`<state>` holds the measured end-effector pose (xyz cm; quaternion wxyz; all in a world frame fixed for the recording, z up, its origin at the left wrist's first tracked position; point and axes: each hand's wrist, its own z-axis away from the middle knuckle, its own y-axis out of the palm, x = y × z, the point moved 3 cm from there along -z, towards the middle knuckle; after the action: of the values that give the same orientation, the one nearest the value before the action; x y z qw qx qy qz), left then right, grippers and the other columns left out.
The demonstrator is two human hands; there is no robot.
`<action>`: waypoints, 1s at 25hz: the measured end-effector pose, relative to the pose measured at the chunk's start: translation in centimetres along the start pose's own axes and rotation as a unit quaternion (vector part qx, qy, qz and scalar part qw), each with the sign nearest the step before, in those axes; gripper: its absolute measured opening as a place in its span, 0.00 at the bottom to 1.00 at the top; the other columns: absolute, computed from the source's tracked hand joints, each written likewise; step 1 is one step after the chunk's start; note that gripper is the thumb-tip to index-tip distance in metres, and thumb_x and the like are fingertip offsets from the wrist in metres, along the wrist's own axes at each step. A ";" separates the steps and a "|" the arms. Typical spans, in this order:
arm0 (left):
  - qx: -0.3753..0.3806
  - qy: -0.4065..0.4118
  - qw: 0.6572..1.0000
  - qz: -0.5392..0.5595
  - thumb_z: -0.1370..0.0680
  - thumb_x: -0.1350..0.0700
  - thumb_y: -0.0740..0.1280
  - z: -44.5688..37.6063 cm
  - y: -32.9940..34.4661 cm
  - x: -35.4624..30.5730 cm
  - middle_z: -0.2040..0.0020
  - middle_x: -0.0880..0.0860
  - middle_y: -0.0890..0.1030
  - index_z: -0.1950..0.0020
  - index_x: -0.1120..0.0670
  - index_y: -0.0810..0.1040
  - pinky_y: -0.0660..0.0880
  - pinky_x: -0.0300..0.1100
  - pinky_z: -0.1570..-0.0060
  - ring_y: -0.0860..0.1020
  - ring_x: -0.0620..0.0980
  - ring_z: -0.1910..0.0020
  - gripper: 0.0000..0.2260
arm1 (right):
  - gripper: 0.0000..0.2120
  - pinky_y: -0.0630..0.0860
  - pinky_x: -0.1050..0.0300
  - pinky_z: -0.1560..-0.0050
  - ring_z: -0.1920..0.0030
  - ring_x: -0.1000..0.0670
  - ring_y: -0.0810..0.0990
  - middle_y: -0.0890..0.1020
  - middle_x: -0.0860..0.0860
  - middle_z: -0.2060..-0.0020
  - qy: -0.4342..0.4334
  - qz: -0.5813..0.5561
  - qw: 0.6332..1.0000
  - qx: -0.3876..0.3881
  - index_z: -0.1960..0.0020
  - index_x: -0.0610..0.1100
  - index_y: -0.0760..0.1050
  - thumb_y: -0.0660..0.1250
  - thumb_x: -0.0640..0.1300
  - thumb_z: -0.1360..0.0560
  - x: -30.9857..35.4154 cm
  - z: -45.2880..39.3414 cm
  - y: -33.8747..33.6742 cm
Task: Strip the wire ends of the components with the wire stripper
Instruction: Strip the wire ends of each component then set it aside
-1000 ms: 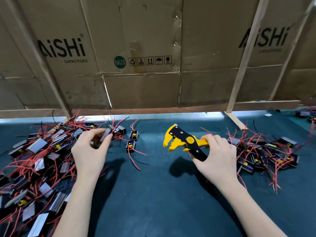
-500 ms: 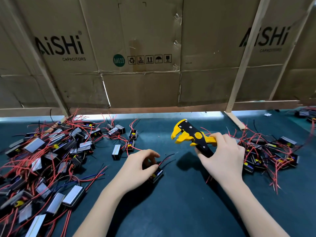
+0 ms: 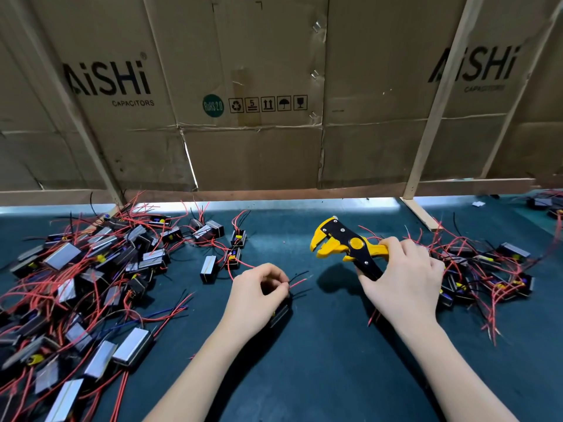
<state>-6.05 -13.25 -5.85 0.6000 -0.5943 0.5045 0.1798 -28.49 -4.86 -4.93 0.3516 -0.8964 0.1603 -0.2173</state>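
Stripper [image 3: 347, 248] (yellow-black, held) beside pinched red-black wires [image 3: 297, 280].

One head-worn wide-angle view looks forward and down from the near edge of the dark surface [image 3: 304, 376] toward its far edge, where a cardboard wall [image 3: 259, 147] stands. It sits close above both forearms; the surface's left and right sides run out of frame.

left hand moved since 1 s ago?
Yes. The left hand left the component pile and came right and nearer, now mid-mat beside the wire stripper.
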 end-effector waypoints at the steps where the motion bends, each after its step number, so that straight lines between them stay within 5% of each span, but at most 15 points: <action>1: 0.007 -0.006 1.000 0.005 0.26 0.64 0.67 0.0 0.0 0.0 0.67 0.47 0.84 0.58 0.53 0.78 0.74 0.38 0.60 0.77 0.44 0.68 0.06 | 0.25 0.65 0.47 0.52 0.54 0.40 0.77 0.79 0.45 0.58 -0.005 0.011 1.000 -0.006 0.50 0.42 0.78 0.81 0.52 0.42 -0.1 0.0 0.0; 4: 0.025 -0.004 1.000 0.010 0.25 0.63 0.64 0.1 0.3 0.0 0.69 0.48 0.83 0.57 0.54 0.74 0.70 0.41 0.63 0.71 0.45 0.71 0.05 | 0.23 0.64 0.48 0.54 0.57 0.39 0.76 0.78 0.43 0.60 -0.026 0.045 0.998 -0.025 0.53 0.40 0.77 0.80 0.47 0.43 -0.2 0.1 0.0; 9: 0.030 0.055 0.998 0.017 0.22 0.57 0.68 0.4 0.3 -0.3 0.74 0.48 0.79 0.59 0.52 0.76 0.66 0.33 0.69 0.68 0.42 0.76 0.06 | 0.23 0.63 0.49 0.58 0.60 0.40 0.75 0.76 0.43 0.63 -0.062 0.058 0.996 -0.031 0.55 0.39 0.77 0.81 0.45 0.45 0.4 0.5 0.3; 15: 0.039 0.062 0.996 0.045 0.19 0.58 0.63 0.5 0.5 -0.2 0.71 0.52 0.80 0.56 0.52 0.71 0.66 0.31 0.71 0.70 0.44 0.75 0.06 | 0.26 0.64 0.48 0.57 0.60 0.40 0.75 0.76 0.44 0.63 -0.096 0.049 0.994 -0.008 0.54 0.40 0.77 0.81 0.48 0.47 0.9 0.8 0.7; 25: 0.026 0.087 0.995 0.047 0.19 0.58 0.62 0.6 0.9 -0.1 0.71 0.51 0.81 0.56 0.50 0.69 0.68 0.33 0.70 0.73 0.47 0.74 0.07 | 0.28 0.65 0.48 0.55 0.58 0.41 0.77 0.78 0.48 0.61 -0.107 0.022 0.994 -0.011 0.51 0.42 0.77 0.72 0.65 0.36 1.6 0.7 0.4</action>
<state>-6.55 -12.53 -6.39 0.5600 -0.5673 0.5868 0.1424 -26.89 -5.47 -5.24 0.3617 -0.9144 0.1440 -0.1110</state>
